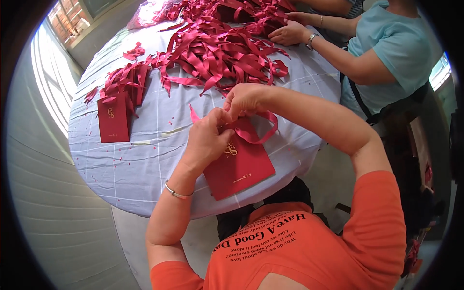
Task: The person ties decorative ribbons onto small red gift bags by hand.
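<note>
A dark red paper gift bag (pixel 249 166) with gold print lies flat near the table's front edge. Both my hands meet over its upper end. My left hand (pixel 210 137) is closed, fingertips pinching a pink-red ribbon (pixel 270 131). Against it, my right hand (pixel 245 100) also has its fingers pressed together on the ribbon. One ribbon end sticks out beyond my left fingers, and a loop curves down over the bag on the right. The exact spot of the pinch is partly hidden by my fingers.
A big heap of red ribbons (pixel 212 53) covers the table's far middle. Finished-looking red bags with ribbons (pixel 113 121) are stacked at the left. Small red scraps dot the pale checked tablecloth (pixel 159 179). At the far right, a co-worker's hands (pixel 290 33) touch the heap.
</note>
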Motion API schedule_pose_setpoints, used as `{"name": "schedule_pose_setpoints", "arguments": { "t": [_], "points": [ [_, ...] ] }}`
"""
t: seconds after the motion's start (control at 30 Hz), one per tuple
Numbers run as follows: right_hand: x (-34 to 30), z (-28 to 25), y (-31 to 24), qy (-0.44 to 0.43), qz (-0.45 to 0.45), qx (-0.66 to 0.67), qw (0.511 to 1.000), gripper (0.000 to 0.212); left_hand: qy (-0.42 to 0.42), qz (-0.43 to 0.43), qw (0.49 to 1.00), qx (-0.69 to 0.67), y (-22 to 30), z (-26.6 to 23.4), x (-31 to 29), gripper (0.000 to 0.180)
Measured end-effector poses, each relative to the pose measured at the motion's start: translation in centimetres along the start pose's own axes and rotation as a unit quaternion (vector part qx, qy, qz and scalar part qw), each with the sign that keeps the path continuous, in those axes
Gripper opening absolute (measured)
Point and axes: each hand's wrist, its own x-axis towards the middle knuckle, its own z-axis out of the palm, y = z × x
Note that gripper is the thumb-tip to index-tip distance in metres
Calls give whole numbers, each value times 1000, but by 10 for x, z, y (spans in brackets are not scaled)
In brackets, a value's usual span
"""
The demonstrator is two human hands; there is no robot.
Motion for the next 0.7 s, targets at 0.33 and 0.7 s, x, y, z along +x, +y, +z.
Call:
{"name": "schedule_pose_setpoints", "arguments": {
  "t": [0.33, 0.7],
  "points": [
    [29, -24, 33, 309, -270, -64, 910, 25, -92, -42, 995, -28, -5, 7, -1, 31],
    [-49, -14, 54, 278, -325, -88, 900, 19, -97, -63, 991, -67, -5, 4, 0, 24]
  ]
}}
